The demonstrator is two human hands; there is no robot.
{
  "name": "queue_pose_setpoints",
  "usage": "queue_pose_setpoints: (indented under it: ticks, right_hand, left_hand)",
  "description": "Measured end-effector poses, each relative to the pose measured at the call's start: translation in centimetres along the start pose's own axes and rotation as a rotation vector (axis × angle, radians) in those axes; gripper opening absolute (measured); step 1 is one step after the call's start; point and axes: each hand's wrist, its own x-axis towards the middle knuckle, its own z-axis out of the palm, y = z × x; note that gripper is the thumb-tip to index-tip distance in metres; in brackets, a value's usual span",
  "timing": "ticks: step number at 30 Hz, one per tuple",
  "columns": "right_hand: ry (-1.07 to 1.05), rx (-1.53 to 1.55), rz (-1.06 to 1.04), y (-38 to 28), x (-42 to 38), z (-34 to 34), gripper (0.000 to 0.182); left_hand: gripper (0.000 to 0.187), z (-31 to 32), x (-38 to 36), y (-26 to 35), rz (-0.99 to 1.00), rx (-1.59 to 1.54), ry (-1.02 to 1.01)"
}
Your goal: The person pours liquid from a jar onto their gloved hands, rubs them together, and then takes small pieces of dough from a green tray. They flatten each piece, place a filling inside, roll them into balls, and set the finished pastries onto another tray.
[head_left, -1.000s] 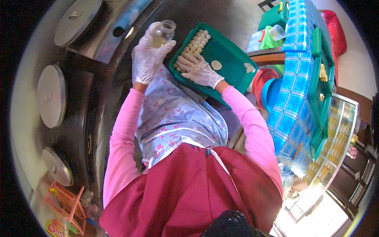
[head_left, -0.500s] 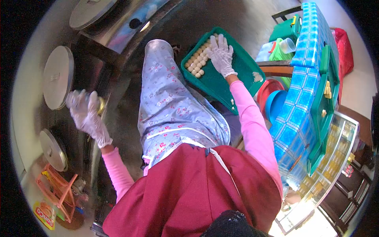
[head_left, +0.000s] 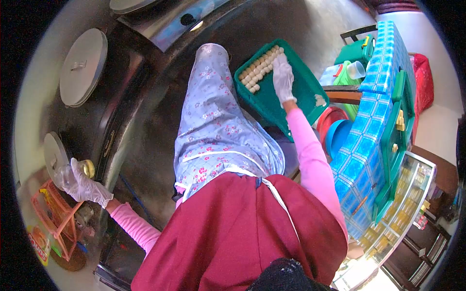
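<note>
My left hand (head_left: 87, 188), in a thin translucent glove, is closed around a clear jar (head_left: 64, 176) with a yellowish end, held low beside a round metal lid. Its fingers partly cover the jar, and its contents cannot be made out. My right hand (head_left: 283, 80), gloved too, lies over the green tray (head_left: 310, 75) with fingers stretched out and together. Its fingertips touch the end of the rows of small pale dough balls (head_left: 257, 69) along the tray's far-left side. A white smear of dough (head_left: 320, 100) sticks to the tray near its right corner.
At left are large round lids (head_left: 83, 67) on dark stove-like units and an orange plastic rack (head_left: 56, 213). A blue checked table (head_left: 361, 140) with another green tray (head_left: 388, 179) stands at right. Red (head_left: 331, 119) and blue basins (head_left: 338, 136) sit beneath its edge.
My left hand has moved down and left in the view with the jar. My right hand has turned slightly, its spread fingers now together. The whole view has shifted a little.
</note>
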Motion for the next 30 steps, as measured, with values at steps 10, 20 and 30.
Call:
queue_pose_setpoints:
  ticks: [10,20,30]
  right_hand:
    - [-0.376,-0.554,0.104,-7.8,-1.4,5.8,0.050]
    - [0.087,0.092,0.249,-4.0,-2.3,-1.6,0.021]
    - [0.097,0.352,0.263,-4.6,-2.4,0.2,0.032]
  left_hand:
    - [0.039,-3.3,1.4,-3.8,-0.084,0.028,0.049]
    - [0.041,7.2,-4.1,1.6,0.035,-0.192,-0.289]
    - [0.065,21.6,-15.3,5.9,0.462,-0.304,-1.004]
